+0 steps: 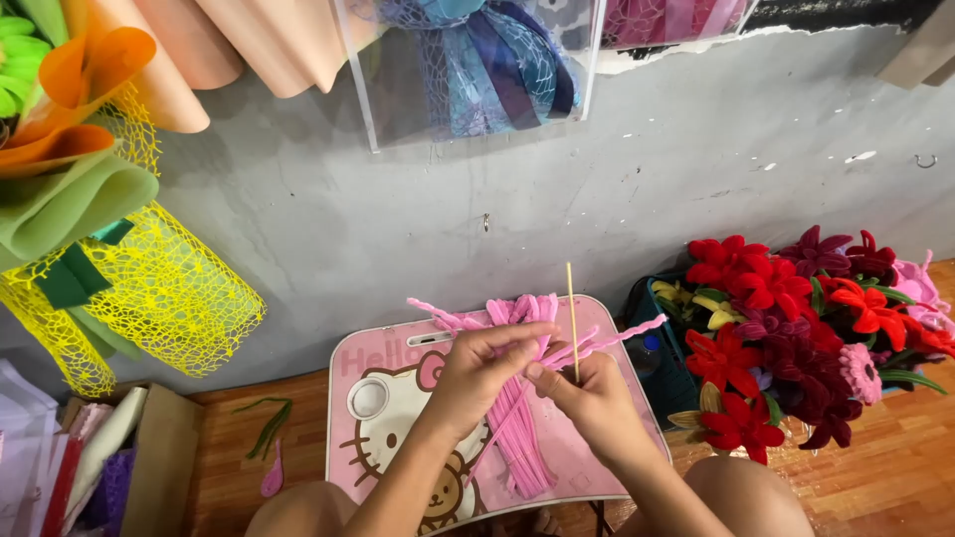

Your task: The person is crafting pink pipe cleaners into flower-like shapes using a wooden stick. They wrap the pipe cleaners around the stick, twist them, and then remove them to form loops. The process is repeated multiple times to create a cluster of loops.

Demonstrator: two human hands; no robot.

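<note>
Brown cardboard box (164,452) at lower left beside the wall, clear acrylic wall bins (477,70) overhead

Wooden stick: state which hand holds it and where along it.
The right hand pinches the wooden stick at its lower end; the left hand grips the pink pipe cleaners beside it.

Centre: pink fuzzy pipe cleaners (517,438) and a pale tan wooden stick (572,318) over a pink bench (398,368) printed with a white cartoon cat and brown bear. Right: red, maroon and pink pipe-cleaner flowers (796,328) with green leaves. Left: yellow netting (169,298), with green and orange wrapping sheets (70,189). Top: blue-purple mesh (487,60). Background: grey wall (398,219); brown wooden floor (875,477).
</note>
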